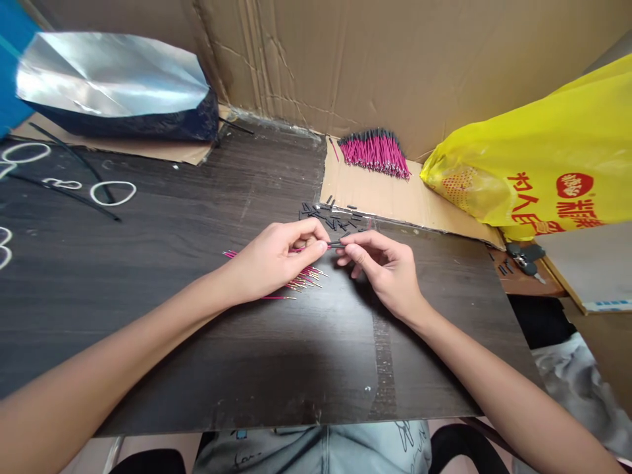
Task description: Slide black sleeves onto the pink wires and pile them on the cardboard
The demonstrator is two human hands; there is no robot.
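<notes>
Just above the dark wood-grain table [306,349], my two hands nearly meet fingertip to fingertip. My left hand [279,257] pinches a thin magenta wire, mostly hidden by its fingers. A short black sleeve [336,244] sits at the wire's end, pinched between thumb and forefinger of my right hand [382,266]. Under my left hand lies a bunch of magenta wires with metal tips [309,278]. Beyond the fingertips, several loose black sleeves [336,222] are scattered on the table.
A pile of magenta wires with black ends [375,153] rests on a cardboard sheet [419,214]. A yellow plastic bag [538,151] stands right, near keys [526,258]. Back left are a silver-and-dark bag [118,85] and white rubber bands [113,192]. Cardboard [345,66] walls the back.
</notes>
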